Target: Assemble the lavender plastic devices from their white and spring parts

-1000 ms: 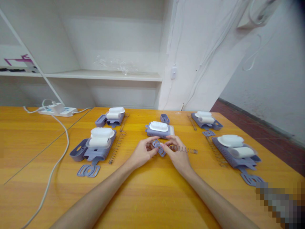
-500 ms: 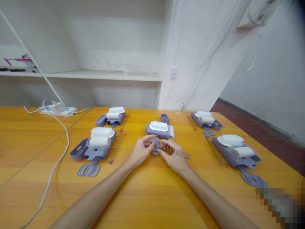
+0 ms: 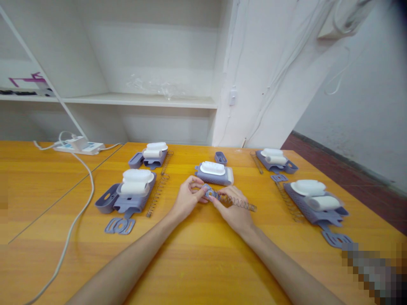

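Note:
My left hand (image 3: 190,195) pinches a small grey-purple slotted plastic plate (image 3: 209,191) between thumb and fingers. From the other side, my right hand (image 3: 234,212) grips a metal coil spring (image 3: 239,203), whose free end sticks out to the right over the back of the hand. The spring's near end meets the plate at my fingertips; whether it is hooked on there is too small to tell. Just beyond my hands lies a purple perforated plastic case (image 3: 210,176) with a white oval ribbed piece (image 3: 212,168) on top. A small purple cup-like part (image 3: 220,158) sits behind it.
Similar purple cases (image 3: 132,202) with white rollers, springs (image 3: 158,195) and slotted plates (image 3: 120,225) lie to the left, and more cases (image 3: 313,203) to the right. A white cable (image 3: 76,218) runs from a power strip (image 3: 79,146) across the wooden table (image 3: 197,271).
The slotted plate has turned from upright to tilted between my fingers. My right hand and the spring have shifted slightly to the right.

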A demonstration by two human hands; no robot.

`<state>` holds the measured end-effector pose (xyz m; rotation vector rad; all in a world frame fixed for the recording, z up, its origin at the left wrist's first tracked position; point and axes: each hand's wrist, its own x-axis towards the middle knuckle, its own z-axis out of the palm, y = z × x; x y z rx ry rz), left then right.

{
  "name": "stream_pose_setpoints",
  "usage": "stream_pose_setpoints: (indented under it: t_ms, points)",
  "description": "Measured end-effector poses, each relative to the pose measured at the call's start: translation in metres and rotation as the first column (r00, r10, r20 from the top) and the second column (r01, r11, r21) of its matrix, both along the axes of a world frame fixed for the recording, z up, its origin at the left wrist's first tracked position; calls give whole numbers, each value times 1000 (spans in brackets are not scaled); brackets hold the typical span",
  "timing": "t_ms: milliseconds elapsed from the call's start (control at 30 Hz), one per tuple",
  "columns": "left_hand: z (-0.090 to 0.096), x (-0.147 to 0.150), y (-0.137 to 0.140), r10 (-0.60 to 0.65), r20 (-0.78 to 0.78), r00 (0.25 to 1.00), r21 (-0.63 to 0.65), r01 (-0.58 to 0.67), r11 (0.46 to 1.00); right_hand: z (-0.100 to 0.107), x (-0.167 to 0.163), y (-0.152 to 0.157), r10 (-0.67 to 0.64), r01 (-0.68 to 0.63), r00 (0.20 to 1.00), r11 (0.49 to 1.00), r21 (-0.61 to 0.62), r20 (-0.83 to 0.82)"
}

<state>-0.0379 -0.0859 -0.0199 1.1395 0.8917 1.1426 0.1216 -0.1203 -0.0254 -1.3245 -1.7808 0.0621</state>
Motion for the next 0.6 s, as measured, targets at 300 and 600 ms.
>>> stream_pose_setpoints:
  t_ms: [300,600]
  points:
    - [-6,-2,4,-170,-28,985,79,172,982,0,0,1,39,-38,999,999,-25,8]
    - [-9,0,7,-49,-10,999,52,50,997,2,1,-1,74,-74,997,997,22,-8]
